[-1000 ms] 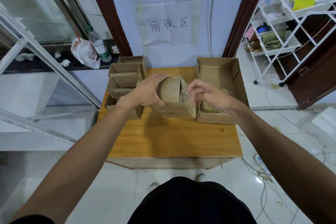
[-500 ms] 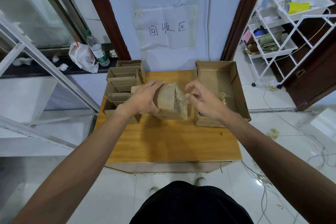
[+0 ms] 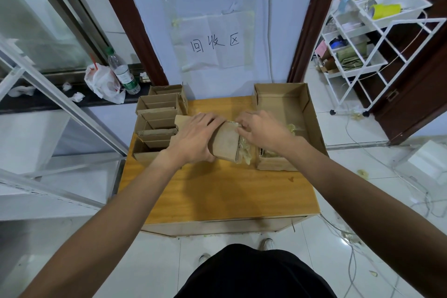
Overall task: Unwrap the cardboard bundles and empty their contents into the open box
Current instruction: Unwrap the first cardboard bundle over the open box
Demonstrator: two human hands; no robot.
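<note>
a person stands at a wooden worktop (image 3: 217,189). the left hand (image 3: 193,135) has its grip wrapped round a cardboard bundle (image 3: 226,143). the bundle rests on the worktop between a row of other bundles (image 3: 157,116) on the left and the open box (image 3: 290,104) on the right, just beside the box's near wall. the right hand (image 3: 261,130) has a narrow grip, fingertips pinching the clear wrap (image 3: 235,124) at the bundle's upper right edge. pale yellowish filling (image 3: 245,155) shows at the bundle's right end, outside the box.

likely risk: if the wrap gives way while the bundle sits short of the box, the filling could spill onto the worktop or floor. a hard tug could also pull the bundle out of the left hand.

compared with half a second ago, the right hand has shifted in toward the bundle's edge. a second ago the bundle stood more upright.
</note>
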